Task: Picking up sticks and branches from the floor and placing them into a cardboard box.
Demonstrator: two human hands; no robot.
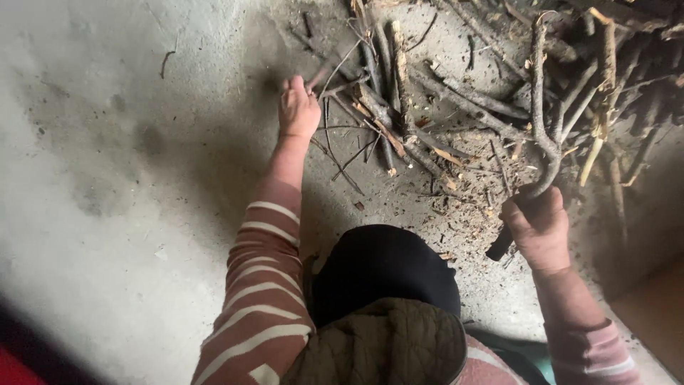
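Head view, looking down. The pale grey concrete floor (107, 142) fills the field from 6 through 12 o'clock, dusted with bark crumbs toward the centre. A loose heap of dry brown branches and twigs (570, 85) occupies 12 to 3 o'clock, its pieces crossing one another at many angles. At 6 o'clock lie a bent knee in black cloth (385, 267) and the hem of an olive quilted garment (385, 349); sleeves striped rust and cream run up from there toward both hands.

The long, crooked dark-brown branch (539, 107) rises from the right hand (539, 228) at 4 o'clock toward 1 o'clock, its upper end lying among the heap. The right fingers are wrapped closed round its thick lower end, with a short butt projecting below the fist. It looks stiff, dry and fairly light; the thick end offers the surest hold, and the rough bark should not slip, though side shoots may snag on neighbouring pieces.

The left hand (298, 110), near 11 o'clock, reaches to the heap's left edge; its fingers appear pinched on a thin, springy, brittle twig (335, 75), though the contact is partly hidden.
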